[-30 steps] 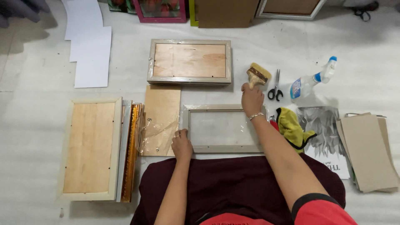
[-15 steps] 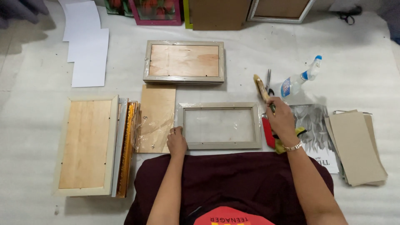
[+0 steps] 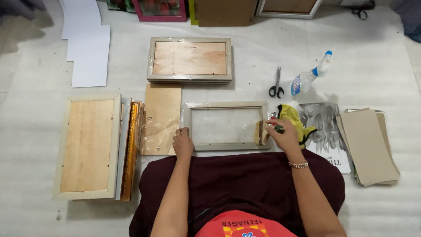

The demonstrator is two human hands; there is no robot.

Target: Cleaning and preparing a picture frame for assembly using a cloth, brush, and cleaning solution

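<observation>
While left hand point(image 3: 183, 142) presses flat on frame point(image 3: 226, 126), right hand point(image 3: 283, 136) fingers clamp brush point(image 3: 262, 132).

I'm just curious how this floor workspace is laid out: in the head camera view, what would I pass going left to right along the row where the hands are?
Stack of frames → loose wooden backing board → left hand → empty grey frame → brush held by right hand → yellow cloth → grey print → cardboard sheets.
</observation>
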